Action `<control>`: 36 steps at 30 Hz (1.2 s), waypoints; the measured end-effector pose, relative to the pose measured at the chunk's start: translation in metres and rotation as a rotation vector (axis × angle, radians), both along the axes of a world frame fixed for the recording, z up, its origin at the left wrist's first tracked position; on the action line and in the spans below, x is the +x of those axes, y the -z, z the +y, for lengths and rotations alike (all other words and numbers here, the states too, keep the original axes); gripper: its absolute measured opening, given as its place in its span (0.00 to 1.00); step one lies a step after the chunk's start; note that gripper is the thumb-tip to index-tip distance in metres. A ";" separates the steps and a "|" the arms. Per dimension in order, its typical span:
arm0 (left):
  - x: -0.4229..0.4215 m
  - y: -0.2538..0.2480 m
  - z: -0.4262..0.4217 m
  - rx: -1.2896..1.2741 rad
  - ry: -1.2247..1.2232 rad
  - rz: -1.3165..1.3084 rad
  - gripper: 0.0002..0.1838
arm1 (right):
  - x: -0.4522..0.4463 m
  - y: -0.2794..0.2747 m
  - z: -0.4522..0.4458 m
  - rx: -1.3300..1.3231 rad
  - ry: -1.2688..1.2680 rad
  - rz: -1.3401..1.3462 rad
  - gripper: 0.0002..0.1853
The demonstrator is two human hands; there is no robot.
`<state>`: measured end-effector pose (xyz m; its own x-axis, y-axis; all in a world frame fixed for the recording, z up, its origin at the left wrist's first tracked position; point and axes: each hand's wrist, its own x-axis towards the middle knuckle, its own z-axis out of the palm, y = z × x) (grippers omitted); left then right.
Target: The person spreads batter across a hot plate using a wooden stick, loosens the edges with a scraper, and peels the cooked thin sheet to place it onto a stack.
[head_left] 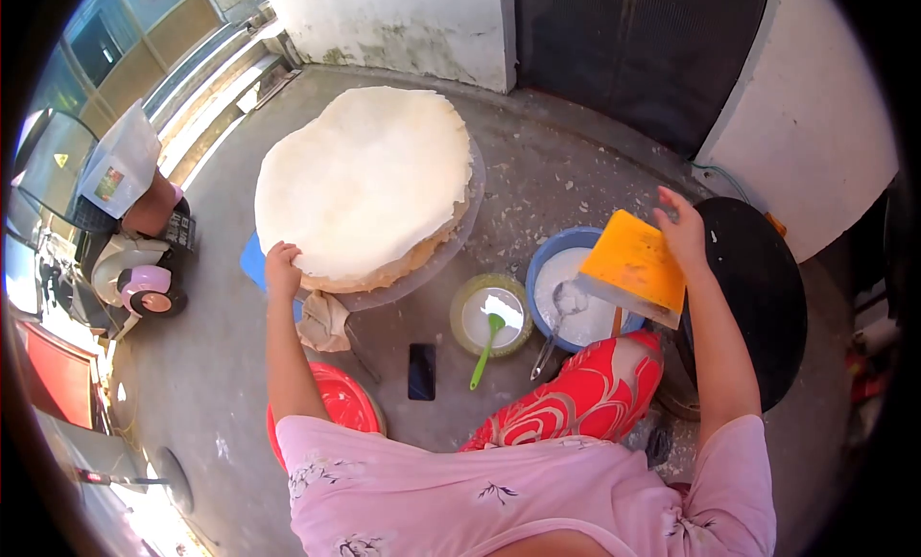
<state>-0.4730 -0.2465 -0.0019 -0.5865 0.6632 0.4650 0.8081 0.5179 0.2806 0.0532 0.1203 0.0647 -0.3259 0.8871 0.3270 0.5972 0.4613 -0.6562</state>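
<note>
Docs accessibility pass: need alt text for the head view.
A person's right hand holds an orange flat tool partly over a blue basin, while the left hand is at the edge of a stack of pale round sheets. On the floor sit a greenish bowl with a green spatula and a dark phone.

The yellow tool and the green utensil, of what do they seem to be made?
Yellow tool: probably plastic, smooth, with even colour and dark stains; its grey edge could be metal. Green utensil: likely plastic or silicone, from its bright, uniform colour; finish unclear.
</note>
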 end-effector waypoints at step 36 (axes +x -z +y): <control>0.301 -0.055 0.132 0.482 0.764 -1.546 0.28 | -0.060 0.010 -0.086 -1.288 -0.408 1.290 0.20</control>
<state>-0.1719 -0.1144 0.0535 -0.2925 0.9543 0.0612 -0.3120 -0.1557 0.9373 -0.0067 0.0342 0.0542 -0.6842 0.6988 -0.2087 -0.4935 -0.6543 -0.5730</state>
